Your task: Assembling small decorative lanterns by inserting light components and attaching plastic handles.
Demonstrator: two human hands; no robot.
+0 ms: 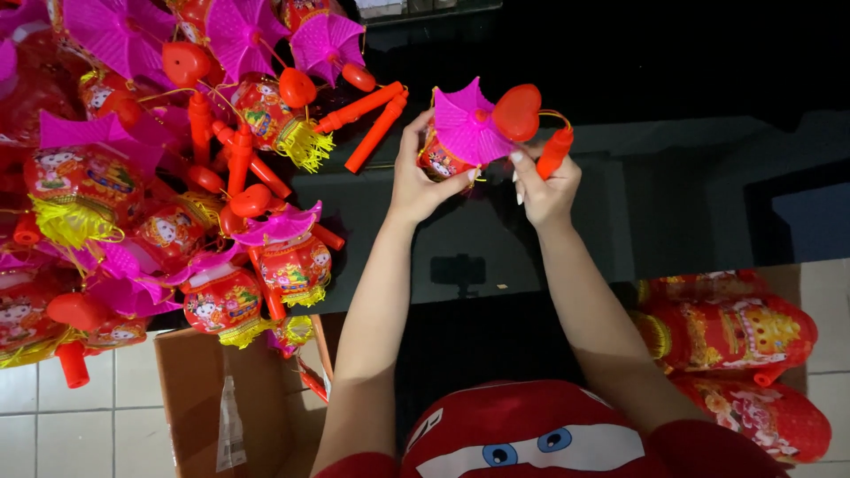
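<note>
Both of my hands hold one toy lantern (pixel 460 137) above a dark table (pixel 549 221). It has a pink pleated roof, a red patterned body, a red heart-shaped piece (pixel 516 111) and a red handle (pixel 555 152). My left hand (pixel 418 177) grips the lantern's body from the left side. My right hand (pixel 542 188) pinches the red handle and touches the roof's edge.
A large pile of finished lanterns (pixel 159 159) with pink roofs, yellow tassels and red handles covers the left side. An open cardboard box (pixel 204 398) stands on the tiled floor below it. Flattened red lantern bodies (pixel 735 354) lie stacked at the lower right.
</note>
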